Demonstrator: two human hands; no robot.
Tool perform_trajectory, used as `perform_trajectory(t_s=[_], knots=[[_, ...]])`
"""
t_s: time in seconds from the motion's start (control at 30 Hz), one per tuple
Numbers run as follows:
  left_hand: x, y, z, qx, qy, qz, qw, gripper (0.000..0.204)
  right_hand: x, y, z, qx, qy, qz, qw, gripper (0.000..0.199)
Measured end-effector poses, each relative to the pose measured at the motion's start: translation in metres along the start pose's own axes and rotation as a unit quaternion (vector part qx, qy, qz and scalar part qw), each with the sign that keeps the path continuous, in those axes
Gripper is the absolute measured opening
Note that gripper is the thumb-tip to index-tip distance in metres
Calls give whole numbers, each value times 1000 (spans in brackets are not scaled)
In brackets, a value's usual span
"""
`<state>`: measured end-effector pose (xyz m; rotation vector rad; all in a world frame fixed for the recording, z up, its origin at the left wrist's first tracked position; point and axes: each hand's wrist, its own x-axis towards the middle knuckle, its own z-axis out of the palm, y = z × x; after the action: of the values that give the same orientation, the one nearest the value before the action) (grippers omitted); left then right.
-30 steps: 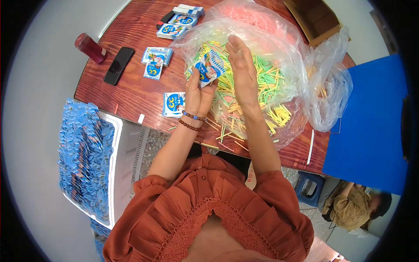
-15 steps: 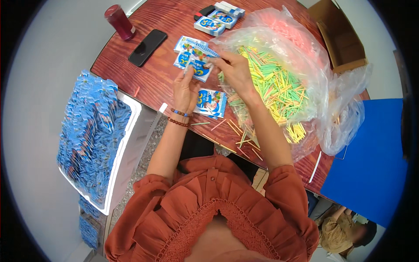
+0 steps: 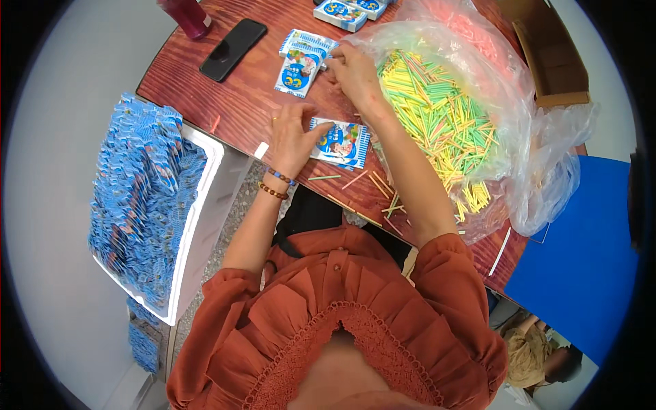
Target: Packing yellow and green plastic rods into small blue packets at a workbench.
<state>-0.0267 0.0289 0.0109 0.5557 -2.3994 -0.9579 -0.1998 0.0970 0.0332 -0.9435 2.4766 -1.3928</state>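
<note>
My left hand (image 3: pixel 292 140), with two bead bracelets at the wrist and a ring, hovers over the table with fingers apart. Its thumb reaches to the edge of the nearer blue-and-white packets (image 3: pixel 345 145), which lie overlapped in a small stack. Farther off, another small pile of the same kind of packet (image 3: pixel 298 68) lies on the table. Beside that pile's right edge is my right hand (image 3: pixel 357 74), its fingers bent but apart; whether the fingertips touch a packet is hard to see. Neither hand lifts anything.
A clear plastic bag (image 3: pixel 437 123) of yellow, green and pink sticks fills the right. Loose sticks (image 3: pixel 376 184) lie along the near edge. At left stands a white bin (image 3: pixel 205 184) heaped with packets. A phone (image 3: pixel 232 50), red bottle (image 3: pixel 184 17), small boxes (image 3: pixel 339 15) and cardboard box (image 3: pixel 553 61) lie beyond.
Both hands held a packet half a second ago; it now lies on the far pile. My left hand has let go and come nearer, beside the near stack. The view has shifted slightly.
</note>
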Motion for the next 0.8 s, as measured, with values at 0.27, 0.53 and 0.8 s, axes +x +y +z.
perform_trajectory(t_s=[0.27,0.53,0.8], knots=[[-1,-11,7,44,3,66,997,25,-86,-10,-52,-217,-103,-115,964,25],[2,9,2,-26,67,145,987,18,-92,3,-62,-188,-83,-158,966,18],[1,24,-2,-393,-76,-53,915,12,-102,1,-65,225,-130,15,966,13]])
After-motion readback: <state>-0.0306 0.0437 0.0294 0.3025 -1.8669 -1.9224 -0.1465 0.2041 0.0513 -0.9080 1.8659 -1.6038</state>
